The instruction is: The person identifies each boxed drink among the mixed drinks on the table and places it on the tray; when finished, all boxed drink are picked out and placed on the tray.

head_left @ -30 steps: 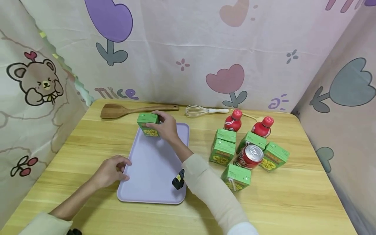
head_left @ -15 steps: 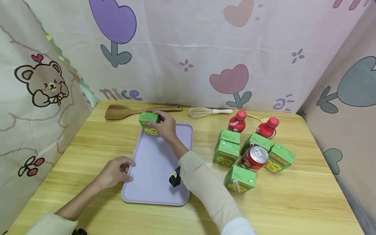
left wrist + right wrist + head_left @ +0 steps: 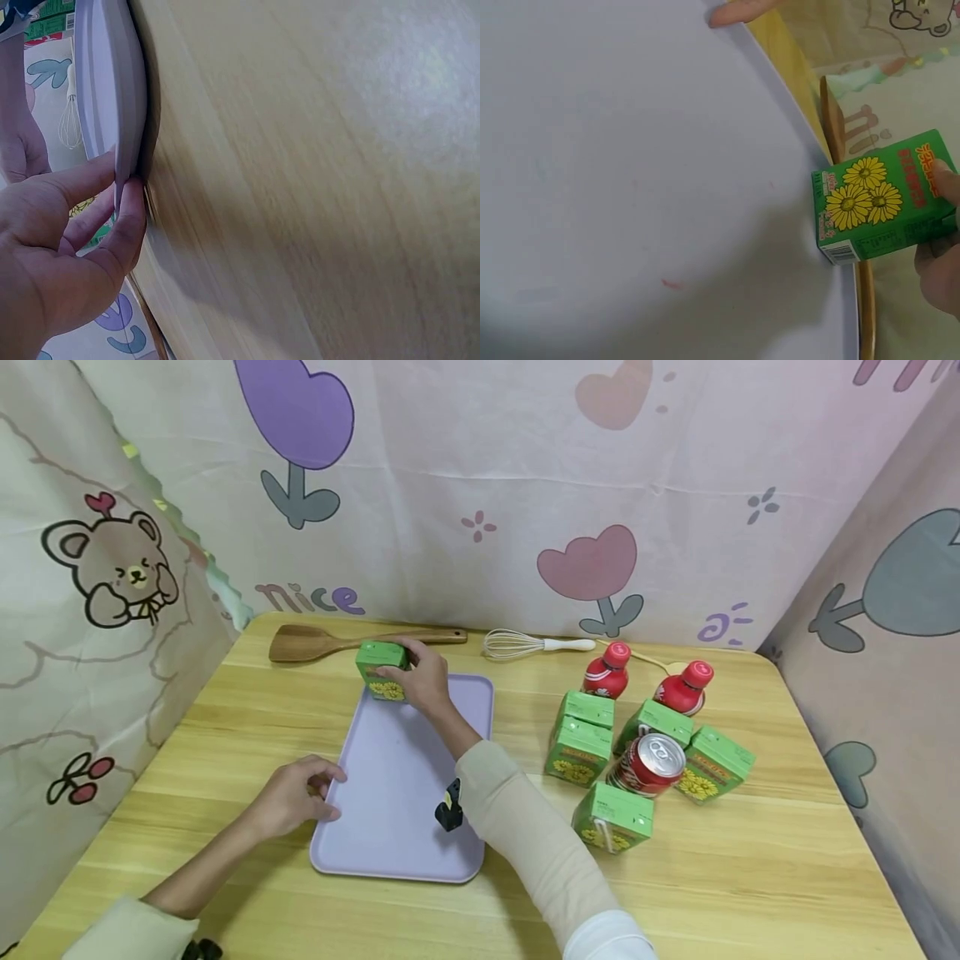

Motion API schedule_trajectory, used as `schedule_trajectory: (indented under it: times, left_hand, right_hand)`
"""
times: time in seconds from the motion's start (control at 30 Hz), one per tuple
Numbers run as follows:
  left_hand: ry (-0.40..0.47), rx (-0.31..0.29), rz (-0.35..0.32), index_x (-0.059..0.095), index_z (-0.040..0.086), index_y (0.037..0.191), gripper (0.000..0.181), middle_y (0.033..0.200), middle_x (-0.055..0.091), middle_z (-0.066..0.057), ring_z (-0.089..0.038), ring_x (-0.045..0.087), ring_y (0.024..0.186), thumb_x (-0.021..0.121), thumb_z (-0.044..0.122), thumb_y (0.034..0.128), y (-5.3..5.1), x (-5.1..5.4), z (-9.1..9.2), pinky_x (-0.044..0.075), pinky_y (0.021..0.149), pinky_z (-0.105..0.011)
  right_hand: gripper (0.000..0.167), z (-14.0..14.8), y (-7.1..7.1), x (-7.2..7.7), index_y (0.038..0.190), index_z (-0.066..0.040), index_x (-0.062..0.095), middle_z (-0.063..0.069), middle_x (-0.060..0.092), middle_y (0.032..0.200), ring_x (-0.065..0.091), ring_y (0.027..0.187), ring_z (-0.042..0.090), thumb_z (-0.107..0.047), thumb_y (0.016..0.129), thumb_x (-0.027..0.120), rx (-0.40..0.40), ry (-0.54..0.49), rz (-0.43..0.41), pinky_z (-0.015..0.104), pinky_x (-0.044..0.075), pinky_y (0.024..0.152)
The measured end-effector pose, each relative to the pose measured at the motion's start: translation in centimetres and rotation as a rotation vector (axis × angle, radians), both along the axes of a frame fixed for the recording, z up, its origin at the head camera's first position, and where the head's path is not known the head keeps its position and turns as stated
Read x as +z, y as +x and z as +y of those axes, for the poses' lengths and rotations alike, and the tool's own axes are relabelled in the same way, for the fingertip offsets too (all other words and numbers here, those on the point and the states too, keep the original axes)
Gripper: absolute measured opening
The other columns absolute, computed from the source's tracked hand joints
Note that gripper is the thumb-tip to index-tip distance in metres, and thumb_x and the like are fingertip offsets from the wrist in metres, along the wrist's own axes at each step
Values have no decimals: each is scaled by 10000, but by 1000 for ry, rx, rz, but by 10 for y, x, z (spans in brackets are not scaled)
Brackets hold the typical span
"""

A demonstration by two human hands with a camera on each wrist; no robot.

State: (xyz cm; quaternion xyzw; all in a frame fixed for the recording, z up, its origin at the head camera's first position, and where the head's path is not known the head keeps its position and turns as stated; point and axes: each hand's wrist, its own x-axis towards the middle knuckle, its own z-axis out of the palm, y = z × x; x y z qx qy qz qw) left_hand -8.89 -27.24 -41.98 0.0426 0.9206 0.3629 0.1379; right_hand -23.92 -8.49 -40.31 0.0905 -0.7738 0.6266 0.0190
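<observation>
My right hand (image 3: 425, 678) grips a green drink carton (image 3: 382, 670) with yellow flowers on its front, thumb on the near face. The carton stands upright at the far left corner of the lilac tray (image 3: 390, 777). In the right wrist view the carton (image 3: 877, 191) is at the tray's rim; its far side is hidden. My left hand (image 3: 296, 797) is at the tray's left edge. Seen from the left wrist, its thumb and fingers pinch the tray rim (image 3: 129, 97) from both sides.
Right of the tray stand several green cartons (image 3: 579, 752), a red can (image 3: 647, 766) and two red-capped bottles (image 3: 606, 670) (image 3: 681, 687). A wooden spatula (image 3: 303, 644) and a whisk (image 3: 517, 644) lie along the back by the curtain.
The view has shifted slightly, so things appear a little further right. Both hands keep their places, the right on the carton and the left on the tray.
</observation>
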Motion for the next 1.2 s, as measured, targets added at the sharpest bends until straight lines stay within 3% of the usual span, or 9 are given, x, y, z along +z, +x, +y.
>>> schedule_trajectory:
  times: [0.33, 0.53, 0.83, 1.07, 1.2]
  left_hand:
    - [1, 2, -16, 629, 14, 1050, 413, 894, 539, -74, -184, 505, 785, 797, 1, 672, 0, -1, 0, 474, 569, -215]
    - [-2, -11, -10, 629, 18, 1051, 412, 891, 537, -73, -178, 499, 777, 800, 9, 676, -1, -1, -1, 469, 565, -214]
    - [-9, -15, -2, 630, 19, 1047, 395, 908, 541, -77, -183, 504, 783, 794, 13, 688, -1, 0, -2, 469, 565, -218]
    - [-5, -17, 7, 634, 23, 1035, 388, 888, 532, -73, -178, 501, 778, 793, 7, 681, -1, -1, -2, 464, 562, -214]
    - [-6, -22, 13, 635, 29, 1030, 386, 887, 530, -70, -166, 497, 775, 794, 8, 679, -1, -1, -1, 460, 560, -211]
  right_hand:
    - [755, 6, 12, 9, 1394, -156, 451, 28, 517, 1400, 470, 1310, 184, -246, 736, 811, -68, 98, -72, 315, 387, 1082]
    - [729, 17, 31, 21, 1379, -183, 470, -15, 500, 1419, 453, 1322, 139, -283, 741, 808, -76, 94, -61, 303, 378, 1087]
    - [751, 45, 75, 44, 1385, -189, 461, -40, 488, 1425, 433, 1334, 118, -313, 734, 814, 24, 74, -30, 251, 364, 1088]
    - [760, 85, 107, 57, 1384, -120, 454, 12, 500, 1406, 433, 1332, 106, -240, 731, 822, 176, 15, 49, 224, 333, 1104]
    - [735, 111, 124, 64, 1373, -140, 470, -3, 505, 1400, 433, 1331, 93, -207, 731, 821, 215, 18, 58, 244, 315, 1120]
